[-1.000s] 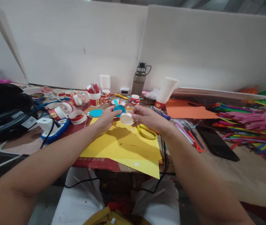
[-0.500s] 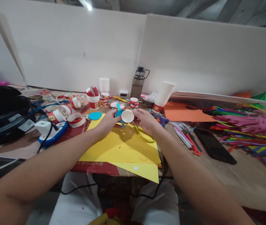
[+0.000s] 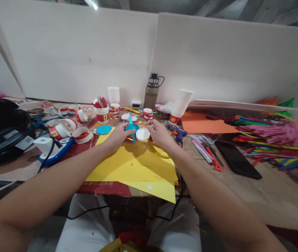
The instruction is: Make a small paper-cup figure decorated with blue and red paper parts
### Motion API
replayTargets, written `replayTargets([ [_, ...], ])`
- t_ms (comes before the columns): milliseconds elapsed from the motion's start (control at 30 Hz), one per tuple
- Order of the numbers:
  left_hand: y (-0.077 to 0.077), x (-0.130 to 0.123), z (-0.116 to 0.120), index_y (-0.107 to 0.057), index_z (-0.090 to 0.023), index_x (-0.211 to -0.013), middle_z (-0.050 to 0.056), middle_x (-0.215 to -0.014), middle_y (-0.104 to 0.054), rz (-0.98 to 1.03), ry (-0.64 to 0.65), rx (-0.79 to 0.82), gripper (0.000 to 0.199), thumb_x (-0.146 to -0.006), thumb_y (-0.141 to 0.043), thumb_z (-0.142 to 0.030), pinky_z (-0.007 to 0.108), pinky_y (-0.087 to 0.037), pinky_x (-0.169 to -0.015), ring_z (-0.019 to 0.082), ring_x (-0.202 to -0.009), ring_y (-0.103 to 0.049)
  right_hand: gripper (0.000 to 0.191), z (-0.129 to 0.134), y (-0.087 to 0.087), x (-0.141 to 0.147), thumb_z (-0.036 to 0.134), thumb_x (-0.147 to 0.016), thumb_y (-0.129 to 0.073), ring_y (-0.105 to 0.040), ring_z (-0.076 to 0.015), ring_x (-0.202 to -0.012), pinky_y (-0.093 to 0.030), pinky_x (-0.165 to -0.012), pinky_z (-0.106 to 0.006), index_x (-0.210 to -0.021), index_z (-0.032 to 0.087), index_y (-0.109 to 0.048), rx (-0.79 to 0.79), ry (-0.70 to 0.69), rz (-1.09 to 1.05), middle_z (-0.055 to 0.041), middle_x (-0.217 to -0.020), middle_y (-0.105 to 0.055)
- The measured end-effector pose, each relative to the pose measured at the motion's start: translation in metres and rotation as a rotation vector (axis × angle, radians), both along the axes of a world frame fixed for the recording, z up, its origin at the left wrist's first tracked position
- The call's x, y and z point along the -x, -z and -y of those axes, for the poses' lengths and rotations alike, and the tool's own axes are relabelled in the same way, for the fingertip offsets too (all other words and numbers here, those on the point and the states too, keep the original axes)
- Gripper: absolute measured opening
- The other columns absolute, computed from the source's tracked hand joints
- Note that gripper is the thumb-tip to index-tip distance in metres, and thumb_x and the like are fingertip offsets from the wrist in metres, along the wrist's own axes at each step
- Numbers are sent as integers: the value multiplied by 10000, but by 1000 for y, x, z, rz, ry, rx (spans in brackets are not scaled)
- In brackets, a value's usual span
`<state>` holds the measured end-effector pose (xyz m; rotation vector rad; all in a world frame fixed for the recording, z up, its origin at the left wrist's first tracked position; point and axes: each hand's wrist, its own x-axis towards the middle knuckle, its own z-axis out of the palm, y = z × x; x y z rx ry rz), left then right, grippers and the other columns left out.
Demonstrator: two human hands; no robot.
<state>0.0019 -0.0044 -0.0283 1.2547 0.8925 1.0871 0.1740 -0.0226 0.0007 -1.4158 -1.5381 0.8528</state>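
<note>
Pinching a round, strip-tailed blue paper piece (image 3: 131, 128) in the left hand (image 3: 119, 137) and a round white paper cup base (image 3: 143, 134) in the right hand (image 3: 158, 133), above yellow paper sheets (image 3: 133, 164) near the surface's (image 3: 269, 196) front edge; ideally gripping lightly, bending nothing.

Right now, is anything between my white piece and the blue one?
Nothing visible stands between the white piece in your right hand and the blue piece in your left hand, whose thumb overlaps the blue.
</note>
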Motion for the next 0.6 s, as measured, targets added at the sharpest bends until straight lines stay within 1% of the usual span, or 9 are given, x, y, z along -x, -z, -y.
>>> replayTargets([
  [67, -1, 4, -5, -601, -166, -910, 26, -807, -673, -29, -53, 25, 338, -644, -771, -287, 242, -547, -482, 126, -577, -634, 100, 2, 0, 1, 196, -905, -495, -494, -98, -390, -392, -366, -209, -810, 207, -525, 73, -33, -4, 37, -556, -528],
  [133, -2, 8, -9, -595, -156, -876, 28, -787, -678, -25, -99, 13, 295, -650, -750, -265, 243, -543, -496, 136, -571, -650, 133, 5, -1, 2, 233, -906, -519, -501, -102, -389, -393, -380, -210, -777, 202, -529, 141, -95, 32, 34, -524, -524],
  [200, -3, 10, -12, -590, -148, -862, 36, -794, -684, -15, -115, -6, 269, -657, -730, -252, 243, -544, -518, 158, -613, -680, 122, 9, -2, 4, 254, -912, -511, -526, -106, -413, -394, -405, -206, -812, 196, -551, 159, -181, 167, 28, -529, -547],
  [300, -4, 10, -11, -593, -140, -864, 37, -798, -684, -5, -102, 1, 266, -656, -724, -242, 237, -551, -547, 165, -666, -692, 126, 18, -2, 6, 230, -908, -486, -578, -117, -518, -398, -485, -209, -893, 180, -601, 74, -287, 492, -3, -621, -629],
  [367, -3, 8, -9, -597, -139, -870, 39, -795, -683, -4, -69, 25, 269, -660, -726, -245, 228, -545, -534, 161, -668, -688, 118, 24, -1, 7, 196, -872, -528, -598, -136, -627, -388, -555, -225, -834, 161, -635, 5, -295, 635, -42, -710, -673],
  [467, -3, 5, -6, -606, -137, -869, 38, -795, -680, 15, -10, 67, 251, -672, -723, -241, 213, -525, -492, 147, -631, -672, 136, 28, -3, 9, 168, -831, -583, -589, -165, -738, -364, -627, -251, -713, 139, -644, -56, -266, 703, -88, -779, -685],
  [533, -3, 4, -5, -610, -135, -852, 27, -775, -670, 61, 11, 90, 220, -686, -718, -231, 210, -521, -483, 129, -598, -653, 140, 28, -6, 9, 183, -844, -582, -575, -159, -745, -354, -642, -254, -737, 142, -663, -115, -261, 718, -84, -801, -690],
  [600, -3, 4, -5, -611, -133, -843, 17, -749, -661, 113, 4, 104, 194, -710, -708, -236, 217, -528, -490, 121, -579, -641, 139, 27, -11, 7, 187, -865, -563, -560, -139, -717, -346, -635, -246, -794, 154, -678, -197, -246, 696, -63, -808, -695],
])
